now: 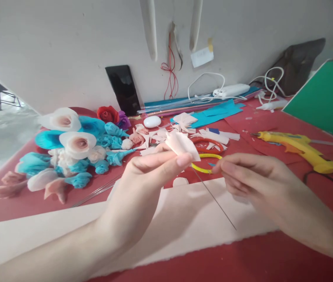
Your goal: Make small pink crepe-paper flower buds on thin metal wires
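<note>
My left hand (151, 172) pinches a pale pink crepe paper petal (182, 145) between thumb and fingers. A thin wire (213, 197) slants down to the right from just below that petal. Where the wire's upper end sits is hidden by the hand and paper. To the right, my right hand (251, 176) has its thumb and fingertips pressed together; anything between them is too small to make out. Behind the hands lie scissors, with a yellow handle loop (201, 171) beside my right fingertips and a red loop (218, 145) farther back. A long pale pink paper strip (166, 231) lies below.
Finished paper flowers (78, 145) in blue, white and pink crowd the left, near several loose wires (98, 192). Paper scraps (154, 137) and blue sheets (219, 113) lie behind. A yellow glue gun (301, 147) and green board (328, 100) stand right. A phone (123, 89) leans on the wall.
</note>
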Motion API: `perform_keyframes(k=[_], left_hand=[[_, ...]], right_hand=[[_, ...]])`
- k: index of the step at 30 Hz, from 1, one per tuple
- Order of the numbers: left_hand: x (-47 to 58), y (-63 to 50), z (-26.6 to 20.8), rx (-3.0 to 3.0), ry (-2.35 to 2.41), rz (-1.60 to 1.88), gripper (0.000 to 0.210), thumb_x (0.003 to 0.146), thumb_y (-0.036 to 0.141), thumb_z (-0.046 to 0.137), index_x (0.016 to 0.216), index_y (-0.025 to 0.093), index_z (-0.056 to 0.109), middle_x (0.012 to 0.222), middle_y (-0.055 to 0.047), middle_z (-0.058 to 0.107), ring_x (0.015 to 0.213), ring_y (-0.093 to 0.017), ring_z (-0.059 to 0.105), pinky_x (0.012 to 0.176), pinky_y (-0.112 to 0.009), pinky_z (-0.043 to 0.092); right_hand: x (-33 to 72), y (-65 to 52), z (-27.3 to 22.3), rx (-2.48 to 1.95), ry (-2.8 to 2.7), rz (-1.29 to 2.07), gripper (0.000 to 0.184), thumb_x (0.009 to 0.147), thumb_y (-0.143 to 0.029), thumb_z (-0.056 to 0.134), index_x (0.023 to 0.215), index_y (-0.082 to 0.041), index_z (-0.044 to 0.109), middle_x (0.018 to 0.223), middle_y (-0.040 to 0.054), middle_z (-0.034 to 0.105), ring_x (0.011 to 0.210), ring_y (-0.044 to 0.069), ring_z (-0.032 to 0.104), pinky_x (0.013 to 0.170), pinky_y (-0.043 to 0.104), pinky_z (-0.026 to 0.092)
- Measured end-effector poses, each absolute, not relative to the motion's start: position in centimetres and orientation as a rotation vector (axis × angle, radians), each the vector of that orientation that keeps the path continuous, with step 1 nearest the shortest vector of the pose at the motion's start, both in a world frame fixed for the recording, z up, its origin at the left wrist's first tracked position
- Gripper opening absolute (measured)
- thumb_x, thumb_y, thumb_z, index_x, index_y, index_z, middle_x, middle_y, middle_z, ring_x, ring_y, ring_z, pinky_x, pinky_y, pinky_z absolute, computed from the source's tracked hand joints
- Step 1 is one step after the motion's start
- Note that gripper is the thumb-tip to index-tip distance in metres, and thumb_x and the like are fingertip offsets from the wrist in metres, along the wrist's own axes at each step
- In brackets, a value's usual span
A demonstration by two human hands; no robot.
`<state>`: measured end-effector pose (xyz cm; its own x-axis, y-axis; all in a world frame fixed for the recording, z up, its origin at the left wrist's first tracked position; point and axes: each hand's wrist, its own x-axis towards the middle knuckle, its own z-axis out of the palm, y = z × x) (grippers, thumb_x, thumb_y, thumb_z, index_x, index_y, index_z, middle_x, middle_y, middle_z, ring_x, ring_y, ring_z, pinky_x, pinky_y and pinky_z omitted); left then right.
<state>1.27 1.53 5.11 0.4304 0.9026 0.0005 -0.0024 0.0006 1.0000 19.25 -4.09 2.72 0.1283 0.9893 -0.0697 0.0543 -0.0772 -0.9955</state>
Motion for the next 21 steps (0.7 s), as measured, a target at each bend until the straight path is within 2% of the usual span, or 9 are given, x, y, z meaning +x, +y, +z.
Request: perform_keyframes(k=[5, 9, 13, 16, 18, 21], left_hand=[[1.4, 1.7, 4.6, 1.335, 0.847, 0.859, 0.039, 0.075, 0.040, 0.062, 0.046, 0.019, 0.047, 0.064, -0.001, 0.047, 0.068, -0.015, 0.045, 0.065, -0.026, 0.038], [1.3, 1.5, 4.0, 1.280, 0.835, 0.878, 0.033, 0.073, 0.039, 0.066, 0.049, 0.020, 0.056, 0.068, 0.001, 0.051, 0.072, -0.014, 0.047, 0.065, -0.023, 0.038], [1.2, 1.2, 3.6, 1.209, 0.852, 0.819, 0.027, 0.073, 0.035, 0.068, 0.050, 0.020, 0.063, 0.075, 0.003, 0.057, 0.082, -0.013, 0.051, 0.072, -0.020, 0.040], [1.5, 1.2, 3.1, 1.166, 0.823, 0.765, 0.019, 0.075, 0.029, 0.066, 0.057, 0.022, 0.069, 0.085, 0.004, 0.062, 0.088, -0.013, 0.052, 0.075, -0.017, 0.040], [1.9, 1.3, 2.6, 1.103, 0.790, 0.745, 0.016, 0.076, 0.025, 0.066, 0.061, 0.023, 0.072, 0.085, 0.003, 0.062, 0.085, -0.011, 0.053, 0.072, -0.016, 0.041], [2.3, 1.5, 1.5, 0.947, 0.790, 0.712, 0.013, 0.073, 0.025, 0.068, 0.062, 0.022, 0.073, 0.063, 0.003, 0.056, 0.060, -0.007, 0.049, 0.056, -0.016, 0.039]], right_hand=[[19.9, -3.2, 3.1, -1.357, -1.105, 1.075, 0.011, 0.070, -0.031, 0.072, 0.068, -0.020, 0.070, 0.057, -0.0016, 0.055, 0.054, 0.006, 0.047, 0.049, 0.013, 0.040], [20.6, -2.6, 3.6, -1.301, -1.086, 1.131, 0.010, 0.066, -0.024, 0.075, 0.060, -0.020, 0.069, 0.054, -0.0025, 0.060, 0.053, 0.005, 0.054, 0.050, 0.009, 0.044], [21.3, -2.0, 3.4, -1.219, -1.010, 1.307, 0.012, 0.074, -0.033, 0.069, 0.073, -0.021, 0.072, 0.070, 0.0019, 0.068, 0.066, 0.010, 0.064, 0.060, 0.014, 0.053], [21.5, -1.7, 3.2, -1.187, -0.973, 1.415, 0.018, 0.080, -0.034, 0.064, 0.085, -0.019, 0.071, 0.082, 0.0060, 0.070, 0.078, 0.015, 0.066, 0.068, 0.020, 0.056], [21.5, -1.6, 3.1, -1.157, -0.959, 1.448, 0.017, 0.082, -0.031, 0.062, 0.088, -0.018, 0.071, 0.086, 0.0075, 0.069, 0.082, 0.017, 0.066, 0.071, 0.021, 0.056], [21.6, -1.4, 2.9, -1.133, -0.961, 1.461, 0.018, 0.084, -0.028, 0.058, 0.089, -0.016, 0.070, 0.088, 0.0090, 0.069, 0.085, 0.019, 0.066, 0.073, 0.023, 0.055]])
